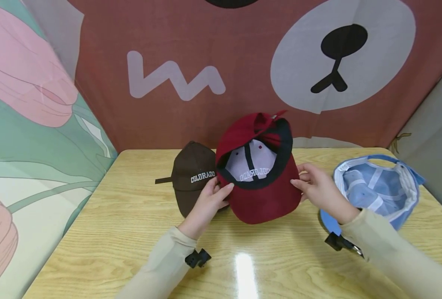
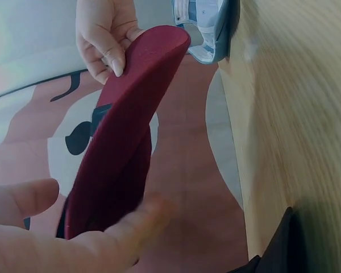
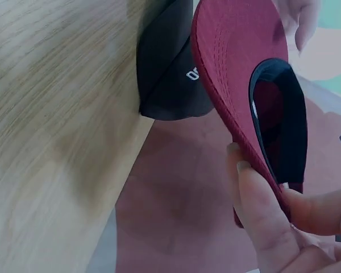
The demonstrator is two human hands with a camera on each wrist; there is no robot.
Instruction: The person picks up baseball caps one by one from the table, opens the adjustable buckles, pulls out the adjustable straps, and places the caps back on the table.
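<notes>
A red baseball cap (image 1: pixel 266 203) is held up above the table, its inside turned toward me and its brim pointing down. The dark sweatband, pale lining and reversed lettering show within it. My right hand (image 1: pixel 320 189) pinches the right edge of the brim between thumb and fingers, as the right wrist view also shows. At the cap's left side my left hand (image 1: pixel 209 199) holds the edge, thumb in front and fingers behind. Behind it, a dark brown cap (image 1: pixel 191 166) marked COLORADO stands on the table, partly hidden by the red cap and my left hand.
A light blue cap (image 1: pixel 381 187) lies with its opening upward at the table's right, partly behind my right forearm. The wooden table (image 1: pixel 124 216) ends at a printed bear cloth (image 1: pixel 187 33) at the back. A flower-patterned cloth (image 1: pixel 34 166) hangs on the left.
</notes>
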